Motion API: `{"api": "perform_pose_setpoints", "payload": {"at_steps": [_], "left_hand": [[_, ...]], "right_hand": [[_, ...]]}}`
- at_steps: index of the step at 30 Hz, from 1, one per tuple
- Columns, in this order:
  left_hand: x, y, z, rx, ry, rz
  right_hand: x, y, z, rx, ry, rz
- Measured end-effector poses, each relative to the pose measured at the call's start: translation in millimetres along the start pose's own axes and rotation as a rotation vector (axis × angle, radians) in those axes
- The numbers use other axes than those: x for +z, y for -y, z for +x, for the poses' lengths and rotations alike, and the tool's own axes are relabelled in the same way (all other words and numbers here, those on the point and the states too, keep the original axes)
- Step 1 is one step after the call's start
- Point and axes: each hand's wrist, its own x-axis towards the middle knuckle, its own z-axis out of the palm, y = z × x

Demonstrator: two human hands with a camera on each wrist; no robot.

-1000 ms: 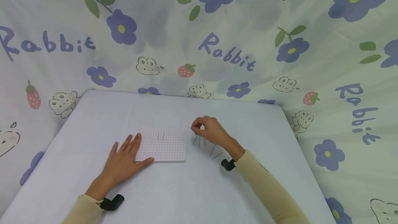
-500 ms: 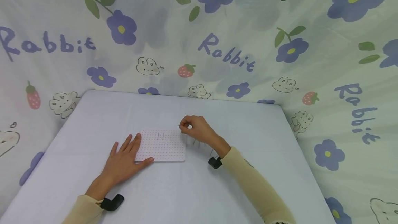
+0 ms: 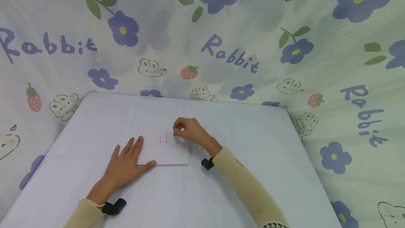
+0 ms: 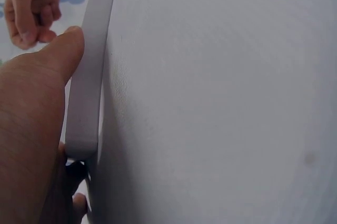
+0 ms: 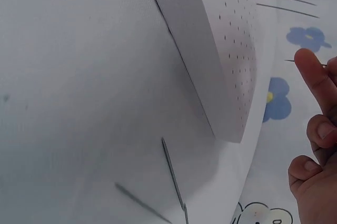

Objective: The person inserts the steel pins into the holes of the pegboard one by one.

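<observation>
"Rabbit-print white cloth hangs behind the white table. Where's the white, dotted, rectangular board?"

"Flat on it, steadied by the left hand, fingers spread."

"And the right hand?"

"Pinches a thin dark needle near the far edge; I'd lower it vertically."

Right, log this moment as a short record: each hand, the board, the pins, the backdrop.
Left hand: left hand rests at the board's left side, fingers spread, thumb at its near edge
Right hand: right hand pinches a thin pin by the board's far right part; contact with the board unclear
Board: white dotted board flat on the white table
Pins in board: two upright pins, side by side near the far edge
Loose pins: several loose pins right of the board, partly hidden by the right arm
Backdrop: cloth with flowers, strawberries, "Rabbit" lettering
</observation>
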Motion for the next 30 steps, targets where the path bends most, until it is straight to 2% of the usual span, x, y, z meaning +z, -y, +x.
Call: {"api": "perform_pose_setpoints", "payload": {"at_steps": [13, 30], "left_hand": [[-0.6, 0.1, 0.3, 0.004, 0.003, -0.004], [-0.7, -1.7, 0.0, 0.002, -0.005, -0.002]], "right_hand": [[7.7, 12.6, 9.0, -0.023, 0.042, -0.043], [15.7, 9.6, 12.3, -0.042, 0.046, -0.102]]}}
